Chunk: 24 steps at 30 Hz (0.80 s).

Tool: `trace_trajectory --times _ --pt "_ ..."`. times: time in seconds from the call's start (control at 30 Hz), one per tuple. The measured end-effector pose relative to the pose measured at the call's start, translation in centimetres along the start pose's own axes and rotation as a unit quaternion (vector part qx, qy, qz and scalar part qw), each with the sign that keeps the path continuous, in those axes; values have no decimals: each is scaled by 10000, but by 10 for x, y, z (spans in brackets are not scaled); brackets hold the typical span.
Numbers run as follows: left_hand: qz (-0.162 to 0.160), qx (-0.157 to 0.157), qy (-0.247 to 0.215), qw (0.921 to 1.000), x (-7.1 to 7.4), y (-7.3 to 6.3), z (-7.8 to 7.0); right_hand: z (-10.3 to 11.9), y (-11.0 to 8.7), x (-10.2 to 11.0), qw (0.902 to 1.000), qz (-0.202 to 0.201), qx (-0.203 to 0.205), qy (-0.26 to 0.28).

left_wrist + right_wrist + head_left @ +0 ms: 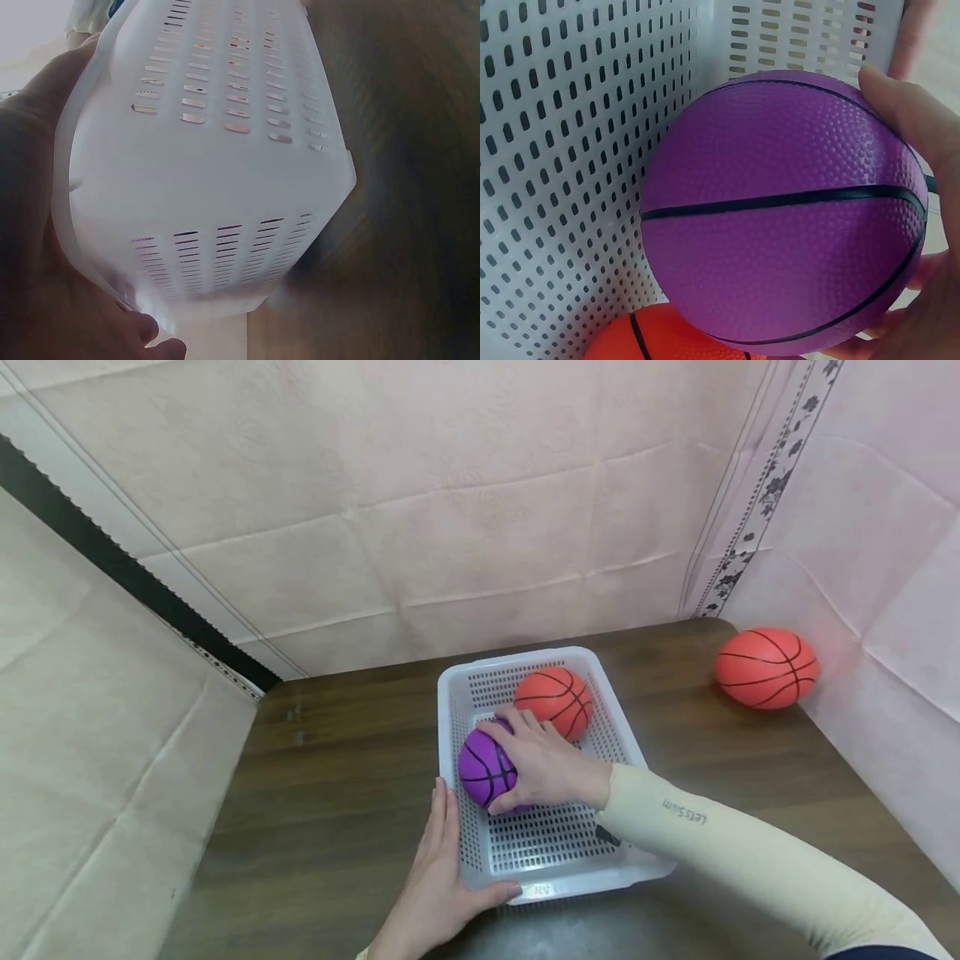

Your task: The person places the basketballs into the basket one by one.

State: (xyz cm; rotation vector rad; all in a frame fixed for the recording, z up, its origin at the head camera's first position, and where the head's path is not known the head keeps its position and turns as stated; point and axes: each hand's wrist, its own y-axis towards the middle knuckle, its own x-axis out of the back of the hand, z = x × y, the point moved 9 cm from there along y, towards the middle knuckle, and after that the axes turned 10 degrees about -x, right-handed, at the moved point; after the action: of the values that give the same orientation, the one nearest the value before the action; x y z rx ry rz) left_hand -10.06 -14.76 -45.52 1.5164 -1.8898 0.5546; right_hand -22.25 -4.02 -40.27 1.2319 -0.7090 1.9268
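A white perforated plastic basket (577, 889) stands on the brown wooden table. Inside it, my right hand (543, 760) grips a purple toy basketball (480, 764) from above, thumb and fingers spread round it near the left wall. The right wrist view shows the purple ball (772, 150) large, with fingers along one side. Beyond it in the basket lies an orange-red toy basketball (551, 697), partly behind my right hand. My left hand (438, 877) rests against the basket's near left corner, with straight fingers along the left side and the thumb on the near rim.
Another orange-red basketball (767, 668) lies at the table's far right edge, beside the cloth. Pale cloth walls (480, 543) hang behind the table and at both sides. The dark wooden tabletop (330, 810) extends on both sides of the basket.
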Motion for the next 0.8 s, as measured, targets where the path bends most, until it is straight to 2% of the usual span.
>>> trace_trajectory --times 0.3,0.43,0.53,0.63,0.73,0.8 --pt "-3 25 -18 10000 0 2 1 -2 -4 -12 9975 229 74 -667" --pt "-3 44 -17 10000 -1 2 2 -2 -9 -3 9976 248 70 -642" --pt "-33 64 -18 10000 -2 1 3 -4 -18 21 9990 26 63 -447" --pt "-47 77 -43 10000 -2 0 3 -19 -28 60 9984 -532 -53 -172" --pt "-40 106 -34 9999 -2 0 3 -56 -38 105 9915 -1201 -499 -100" --pt "-44 125 -3 9999 -1 0 3 -95 -45 132 9816 -1621 -996 -133"
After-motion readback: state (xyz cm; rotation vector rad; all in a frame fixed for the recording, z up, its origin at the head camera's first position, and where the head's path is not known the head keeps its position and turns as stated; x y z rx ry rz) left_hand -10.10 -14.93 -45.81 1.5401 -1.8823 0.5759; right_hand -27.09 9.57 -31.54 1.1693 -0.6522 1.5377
